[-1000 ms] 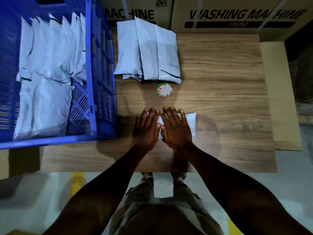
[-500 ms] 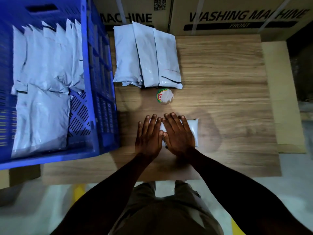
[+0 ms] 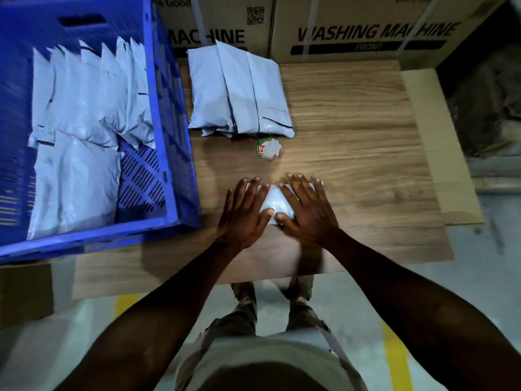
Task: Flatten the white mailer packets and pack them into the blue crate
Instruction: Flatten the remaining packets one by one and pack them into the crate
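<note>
Both arms reach forward and slightly inward, bare from the upper arm down, wrists low and close together. The left hand (image 3: pixel 244 214) lies palm down with fingers straight and a little spread, its thumb pointing toward the other hand. The right hand (image 3: pixel 307 211) lies flat the same way, fingers fanned forward, thumb angled inward. The two thumbs nearly meet. Neither hand curls into a grip.
</note>
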Motion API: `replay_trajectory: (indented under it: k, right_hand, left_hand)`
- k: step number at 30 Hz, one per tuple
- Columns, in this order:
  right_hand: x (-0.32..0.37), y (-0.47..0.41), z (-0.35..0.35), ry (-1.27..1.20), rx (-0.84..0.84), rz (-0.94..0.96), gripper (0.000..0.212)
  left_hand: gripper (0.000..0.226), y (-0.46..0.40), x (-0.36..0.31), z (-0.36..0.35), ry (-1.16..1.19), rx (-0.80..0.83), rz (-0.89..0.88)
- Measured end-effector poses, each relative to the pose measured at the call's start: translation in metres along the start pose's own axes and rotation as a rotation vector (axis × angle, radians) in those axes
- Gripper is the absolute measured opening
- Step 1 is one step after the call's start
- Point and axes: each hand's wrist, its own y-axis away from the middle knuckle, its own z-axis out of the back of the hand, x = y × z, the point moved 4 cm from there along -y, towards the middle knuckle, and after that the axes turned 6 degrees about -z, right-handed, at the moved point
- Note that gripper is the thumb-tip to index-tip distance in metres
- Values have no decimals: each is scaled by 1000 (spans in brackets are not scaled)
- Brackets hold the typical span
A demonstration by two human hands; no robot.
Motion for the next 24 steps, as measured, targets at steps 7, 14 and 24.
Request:
replay_trajectory:
  k: [7,14,24]
  right_hand:
    - [-10,20,-7,40,210,-109,94]
    - [-8,33,5,-30,70,-123,87]
    - [-16,41,95,-154,-250,-203,77]
  left_hand:
    - [80,3,8,-11,4,129,-179]
    - [70,-3,-4,9,42,5,-275]
    - [66,-49,-58,114,20,-59,-460]
